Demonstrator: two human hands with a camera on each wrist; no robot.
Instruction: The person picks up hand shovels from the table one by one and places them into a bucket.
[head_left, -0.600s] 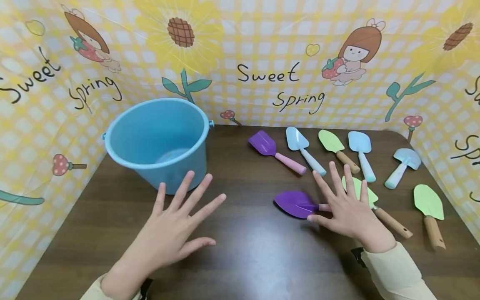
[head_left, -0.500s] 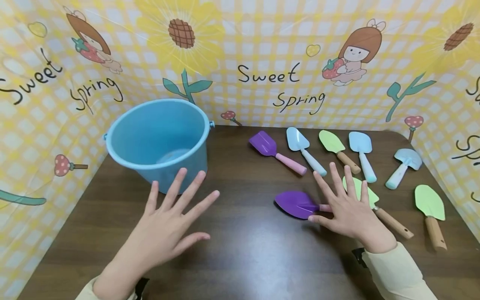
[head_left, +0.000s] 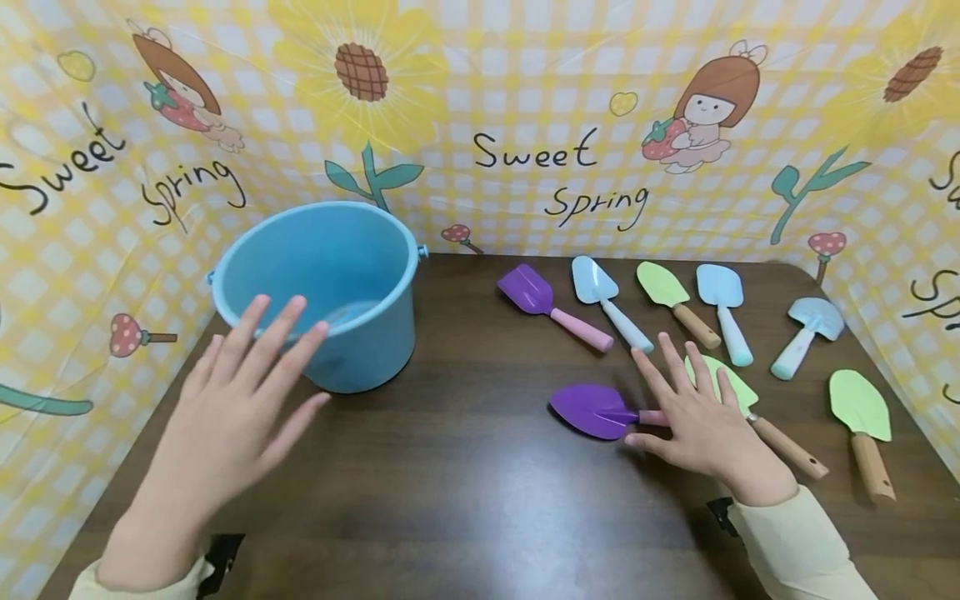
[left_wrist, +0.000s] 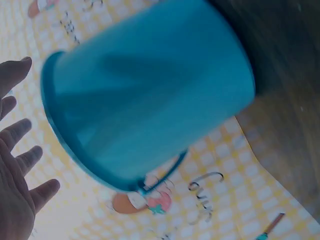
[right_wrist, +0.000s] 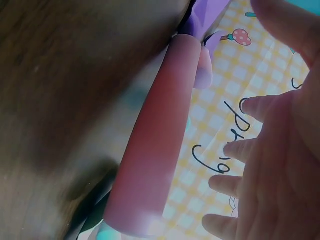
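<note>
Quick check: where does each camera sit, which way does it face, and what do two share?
Head: on the head, facing forward and down at the blue bucket, trowels and table; left hand, right hand and sleeves show.
Left wrist: on that wrist, facing the blue bucket's outer wall, image rolled; the left hand shows at the left edge.
Right wrist: on that wrist, looking along a pink handle toward the patterned cloth; the right hand shows at the right edge.
Shared, head and left wrist: blue bucket, left hand.
</note>
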